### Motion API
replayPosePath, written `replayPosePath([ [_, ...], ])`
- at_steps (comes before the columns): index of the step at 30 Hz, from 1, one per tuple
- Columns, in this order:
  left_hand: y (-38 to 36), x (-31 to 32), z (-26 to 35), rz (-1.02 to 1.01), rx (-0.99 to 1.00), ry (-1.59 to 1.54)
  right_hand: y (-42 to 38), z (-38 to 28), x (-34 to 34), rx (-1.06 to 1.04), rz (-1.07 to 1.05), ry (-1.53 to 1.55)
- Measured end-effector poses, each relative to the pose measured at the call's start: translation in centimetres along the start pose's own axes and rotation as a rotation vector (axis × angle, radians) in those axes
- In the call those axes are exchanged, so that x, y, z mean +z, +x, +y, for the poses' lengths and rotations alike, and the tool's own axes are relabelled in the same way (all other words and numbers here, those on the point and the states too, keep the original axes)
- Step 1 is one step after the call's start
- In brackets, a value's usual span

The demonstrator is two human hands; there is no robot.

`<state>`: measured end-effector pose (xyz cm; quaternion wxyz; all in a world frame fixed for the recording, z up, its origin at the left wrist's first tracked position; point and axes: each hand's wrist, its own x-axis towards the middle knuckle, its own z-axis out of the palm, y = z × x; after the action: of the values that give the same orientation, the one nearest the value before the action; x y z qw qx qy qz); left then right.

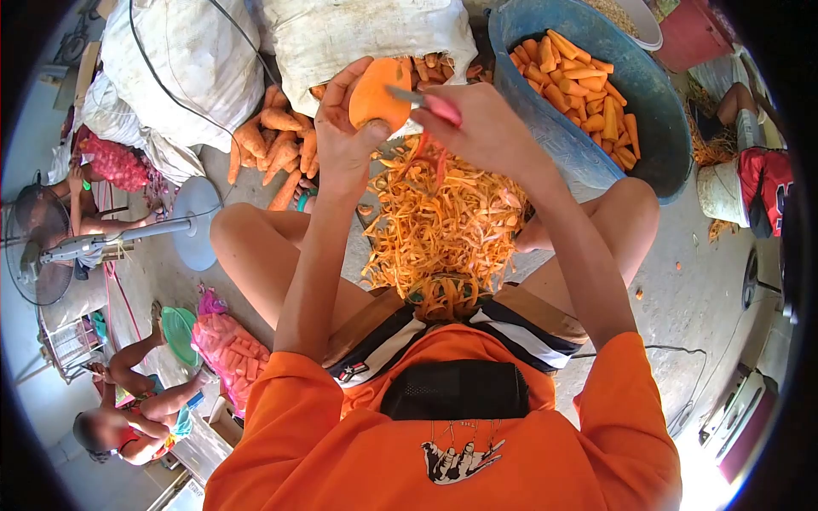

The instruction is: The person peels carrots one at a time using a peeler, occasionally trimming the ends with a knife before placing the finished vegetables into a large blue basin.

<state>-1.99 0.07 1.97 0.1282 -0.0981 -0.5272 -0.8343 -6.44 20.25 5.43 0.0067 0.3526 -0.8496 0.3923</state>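
Observation:
My left hand is wrapped round a thick, bright orange carrot, holding it up with the smooth, broad side towards me. In my right hand is a small pink-handled blade; its grey tip lies against or just in front of the carrot. Blur hides whether it is a knife or a peeler. Beneath both hands, a heap of carrot peelings spreads over the floor between my bent legs. Unpeeled carrots lie beyond my left hand, spilling beside a white sack.
A blue tub at the upper right holds peeled carrots. At left stand a fan, a pink bag of carrots and a green basin. Other people sit at left and right. A cable crosses the floor at right.

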Motion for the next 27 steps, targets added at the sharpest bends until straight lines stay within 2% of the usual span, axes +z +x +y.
replayPosePath([
  [4,-0.3,0.1,0.0,0.007,-0.009,-0.006,0.0,-0.4,1.3,-0.038,0.070,0.062],
  [10,-0.3,-0.3,0.2,-0.054,-0.044,-0.029,1.4,3.6,2.8,-0.032,0.179,-0.081],
  [12,-0.5,-0.2,0.1,-0.072,-0.049,-0.040,2.0,8.0,2.7,0.256,0.040,-0.158],
  [14,-0.5,-0.5,-0.3,-0.173,0.006,-0.008,1.7,9.5,1.3,0.311,0.074,-0.192],
  [15,-0.6,-0.2,0.4,-0.161,0.010,-0.011,1.6,9.9,0.8,0.358,0.086,-0.229],
  [17,-0.3,0.8,2.4,0.000,-0.172,-0.135,0.9,9.5,-0.3,0.320,0.092,-0.239],
  [19,-0.3,0.5,2.3,0.016,-0.197,-0.164,0.4,8.2,-0.7,0.295,0.110,-0.241],
  [21,-0.3,0.3,2.1,0.032,-0.265,-0.218,0.1,6.6,-0.7,0.177,0.083,-0.173],
  [25,-0.4,-0.4,1.7,0.087,-0.341,-0.224,0.2,3.9,-0.2,0.182,-0.003,-0.039],
  [27,-0.4,0.1,1.8,0.108,-0.405,-0.260,0.3,3.0,0.0,0.089,0.009,0.018],
])
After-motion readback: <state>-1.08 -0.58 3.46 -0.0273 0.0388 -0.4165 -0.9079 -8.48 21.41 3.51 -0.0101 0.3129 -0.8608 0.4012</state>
